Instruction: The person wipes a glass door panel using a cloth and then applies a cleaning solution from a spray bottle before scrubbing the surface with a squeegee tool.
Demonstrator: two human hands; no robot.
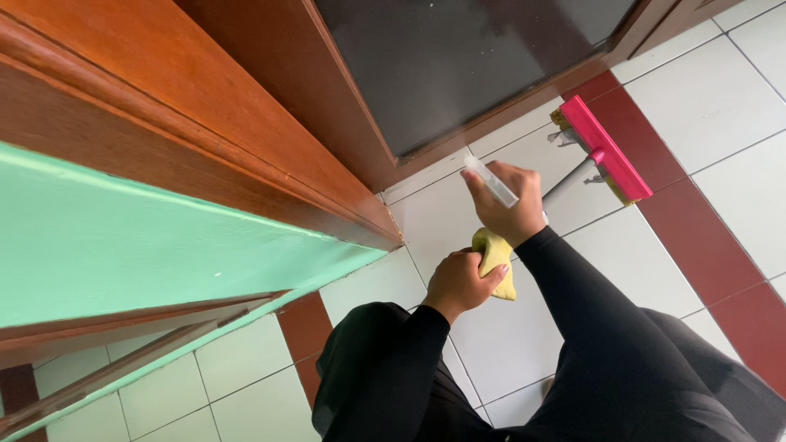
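– What surrounds the wooden door [270, 106]?
– White floor tiles [720, 98] with dark red bands below; a green wall [123, 237] beside it.
– And the hands?
– Near the door's foot, the left hand [460, 282] clutches a yellow cloth [496, 260]; the right hand [509, 200] grasps a pink window squeegee [606, 151].

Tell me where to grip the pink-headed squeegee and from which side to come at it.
Grip the grey handle just below the pink squeegee head, coming from the near side. The shaft slants from the floor toward the right hand, which already clasps its upper end.
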